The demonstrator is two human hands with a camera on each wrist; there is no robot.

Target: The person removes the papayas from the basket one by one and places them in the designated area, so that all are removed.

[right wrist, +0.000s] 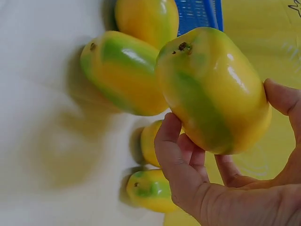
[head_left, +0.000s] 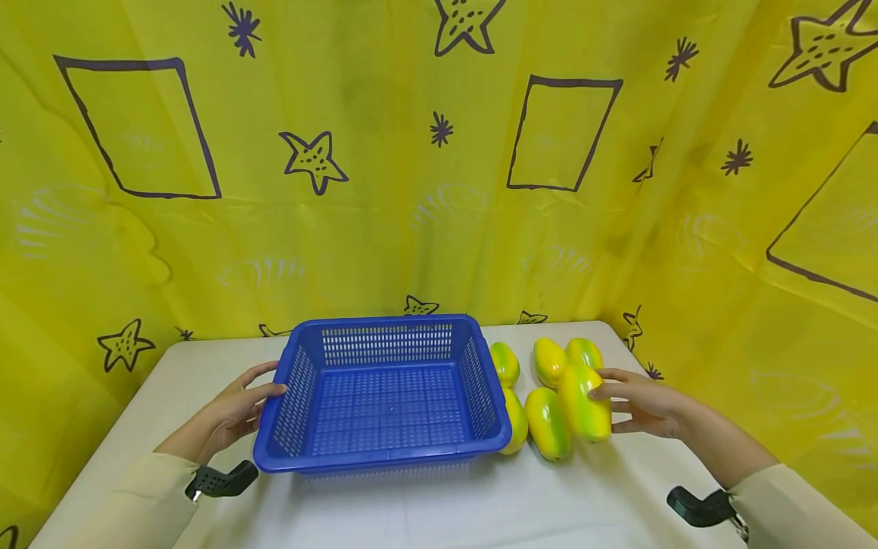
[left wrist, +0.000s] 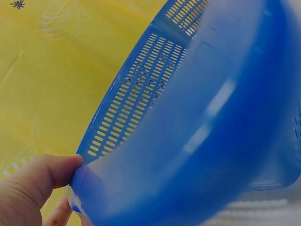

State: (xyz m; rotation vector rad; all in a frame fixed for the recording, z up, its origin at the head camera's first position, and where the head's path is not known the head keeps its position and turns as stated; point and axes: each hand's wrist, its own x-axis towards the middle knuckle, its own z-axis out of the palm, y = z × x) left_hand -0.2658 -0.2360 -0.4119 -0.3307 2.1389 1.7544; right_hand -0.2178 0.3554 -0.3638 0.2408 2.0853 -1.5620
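A blue plastic basket with slotted walls is at the middle of the table, and no fruit shows inside it. My left hand grips its left rim, thumb on top and fingers beneath. In the left wrist view the thumb presses at the basket's corner edge. My right hand holds a yellow-green papaya between thumb and fingers, above the table. In the right wrist view that held papaya shows a brown stem scar and a glossy skin.
Several more papayas lie on the white tabletop right of the basket, including one papaya beside the held one and another papaya against the basket's right side. A yellow curtain with starfish drawings hangs behind and around the table.
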